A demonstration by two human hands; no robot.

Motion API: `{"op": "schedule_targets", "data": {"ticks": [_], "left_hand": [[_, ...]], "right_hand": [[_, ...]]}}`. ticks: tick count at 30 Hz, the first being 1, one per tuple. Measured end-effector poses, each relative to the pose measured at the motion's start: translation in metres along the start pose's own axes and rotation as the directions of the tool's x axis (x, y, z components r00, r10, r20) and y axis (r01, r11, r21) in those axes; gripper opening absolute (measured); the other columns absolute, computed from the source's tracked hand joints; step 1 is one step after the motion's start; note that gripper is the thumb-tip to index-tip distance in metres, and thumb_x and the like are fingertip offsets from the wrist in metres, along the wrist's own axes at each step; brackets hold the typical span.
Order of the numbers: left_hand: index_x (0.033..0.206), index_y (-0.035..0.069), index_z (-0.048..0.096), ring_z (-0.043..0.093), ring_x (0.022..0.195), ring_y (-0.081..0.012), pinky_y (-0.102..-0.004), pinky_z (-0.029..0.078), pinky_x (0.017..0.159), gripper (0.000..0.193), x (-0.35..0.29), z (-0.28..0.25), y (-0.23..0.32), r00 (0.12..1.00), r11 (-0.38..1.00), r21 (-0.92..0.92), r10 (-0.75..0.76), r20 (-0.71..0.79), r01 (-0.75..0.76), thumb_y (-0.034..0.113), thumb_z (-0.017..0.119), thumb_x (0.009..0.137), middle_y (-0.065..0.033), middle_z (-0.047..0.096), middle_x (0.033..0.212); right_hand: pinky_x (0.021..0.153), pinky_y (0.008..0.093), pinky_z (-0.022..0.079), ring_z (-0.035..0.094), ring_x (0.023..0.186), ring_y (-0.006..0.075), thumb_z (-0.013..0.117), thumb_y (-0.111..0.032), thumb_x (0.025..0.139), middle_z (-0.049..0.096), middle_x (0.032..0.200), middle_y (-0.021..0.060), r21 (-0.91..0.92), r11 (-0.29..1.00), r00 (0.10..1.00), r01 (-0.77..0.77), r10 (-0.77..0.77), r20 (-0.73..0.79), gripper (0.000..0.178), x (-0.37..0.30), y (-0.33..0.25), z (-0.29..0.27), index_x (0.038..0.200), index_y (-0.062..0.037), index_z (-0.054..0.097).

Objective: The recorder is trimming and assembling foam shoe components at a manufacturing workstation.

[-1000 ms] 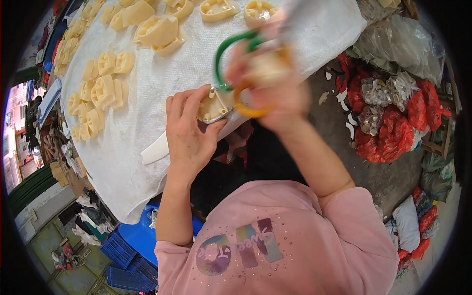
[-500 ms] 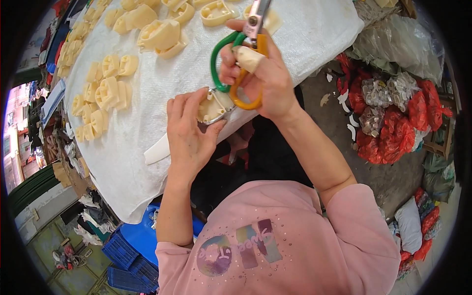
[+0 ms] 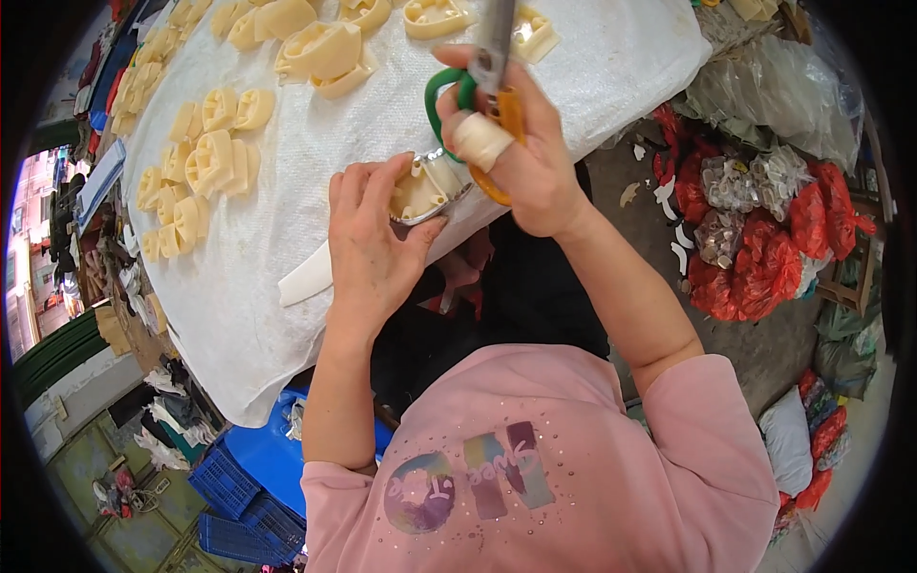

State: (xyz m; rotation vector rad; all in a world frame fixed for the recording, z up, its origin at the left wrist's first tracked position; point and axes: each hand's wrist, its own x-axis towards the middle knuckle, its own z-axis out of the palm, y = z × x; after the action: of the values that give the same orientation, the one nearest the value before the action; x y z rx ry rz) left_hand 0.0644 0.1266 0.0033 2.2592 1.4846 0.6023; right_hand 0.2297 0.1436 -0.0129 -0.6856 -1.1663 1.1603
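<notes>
My left hand [image 3: 374,222] grips a cream plastic piece [image 3: 416,191] with a shiny silvery band round its edge, at the near edge of the cloth-covered table. In my right hand [image 3: 537,167] are scissors [image 3: 491,69] with one green and one orange handle. Their blades point away from me and are smeared by motion; the handles hang close to the right end of the piece. A tan wrapping [image 3: 480,140] covers one right-hand digit. Beside my left wrist lies a flat white strip [image 3: 308,277].
White woven cloth [image 3: 287,201] covers the table. Several similar cream pieces [image 3: 218,164] stand in clusters at left, with others [image 3: 325,53] at the far side. Red plastic bags [image 3: 764,248] and white scraps [image 3: 681,256] lie on the floor at right. Blue crates [image 3: 229,482] stand lower left.
The scissors and my right hand have turned and shifted slightly right. The piece in my left hand is tilted a little differently and shows more of its right side.
</notes>
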Motion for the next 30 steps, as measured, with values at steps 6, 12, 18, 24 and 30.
{"op": "schedule_targets", "data": {"ticks": [6, 12, 18, 24, 30], "left_hand": [[0.112, 0.004, 0.059, 0.053, 0.096, -0.0282, -0.0358, 0.046, 0.085, 0.058, 0.002, 0.003, -0.004, 1.000, 1.000, -0.013, 0.018, -0.018, -0.019, 0.003, 0.078, 0.057, -0.0121, 0.056, 0.100], [0.112, 0.004, 0.059, 0.053, 0.097, -0.0280, -0.0356, 0.046, 0.085, 0.058, 0.001, 0.001, -0.001, 1.000, 1.000, -0.021, -0.004, -0.003, 0.004, 0.002, 0.077, 0.057, -0.0119, 0.056, 0.100], [0.112, 0.004, 0.059, 0.053, 0.097, -0.0279, -0.0354, 0.045, 0.084, 0.057, 0.003, 0.001, -0.002, 1.000, 1.000, -0.027, -0.002, -0.015, 0.001, 0.001, 0.077, 0.058, -0.0119, 0.055, 0.099], [0.113, 0.004, 0.058, 0.053, 0.096, -0.0292, -0.0360, 0.045, 0.085, 0.057, 0.002, 0.000, 0.002, 1.000, 1.000, 0.000, 0.028, -0.010, -0.028, 0.001, 0.077, 0.059, -0.0127, 0.055, 0.100], [0.114, 0.003, 0.056, 0.053, 0.100, -0.0230, -0.0308, 0.043, 0.088, 0.060, -0.008, -0.001, -0.002, 0.995, 0.978, -0.207, 0.003, -0.101, -0.024, 0.002, 0.078, 0.059, -0.0089, 0.055, 0.104]], "right_hand": [[0.065, 0.0267, 0.038, 0.043, 0.071, 0.0121, 0.047, -0.011, 0.089, 0.047, 0.087, 0.0070, 0.321, 0.947, 0.998, 0.001, 0.020, -0.060, 0.045, -0.009, -0.010, -0.017, 0.132, -0.0014, 0.036], [0.064, 0.0275, 0.039, 0.044, 0.073, 0.0133, 0.045, -0.009, 0.089, 0.048, 0.087, 0.0057, 0.325, 0.945, 0.989, -0.050, 0.093, -0.118, 0.045, -0.041, 0.000, 0.005, 0.131, -0.0003, 0.033], [0.065, 0.0278, 0.039, 0.044, 0.071, 0.0131, 0.045, -0.011, 0.090, 0.048, 0.086, 0.0062, 0.612, 0.787, 0.986, 0.072, 0.034, -0.160, 0.043, -0.030, -0.007, -0.002, 0.131, -0.0026, 0.033], [0.068, 0.0303, 0.039, 0.044, 0.072, 0.0144, 0.046, -0.014, 0.091, 0.046, 0.086, 0.0071, 0.524, 0.852, 0.989, -0.008, 0.086, -0.124, 0.044, -0.034, 0.006, 0.000, 0.132, -0.0061, 0.035], [0.069, 0.0307, 0.039, 0.043, 0.072, 0.0143, 0.046, -0.012, 0.090, 0.046, 0.087, 0.0074, 0.506, 0.861, 0.977, 0.043, 0.070, -0.203, 0.044, -0.030, -0.025, -0.009, 0.131, -0.0038, 0.034]]}}
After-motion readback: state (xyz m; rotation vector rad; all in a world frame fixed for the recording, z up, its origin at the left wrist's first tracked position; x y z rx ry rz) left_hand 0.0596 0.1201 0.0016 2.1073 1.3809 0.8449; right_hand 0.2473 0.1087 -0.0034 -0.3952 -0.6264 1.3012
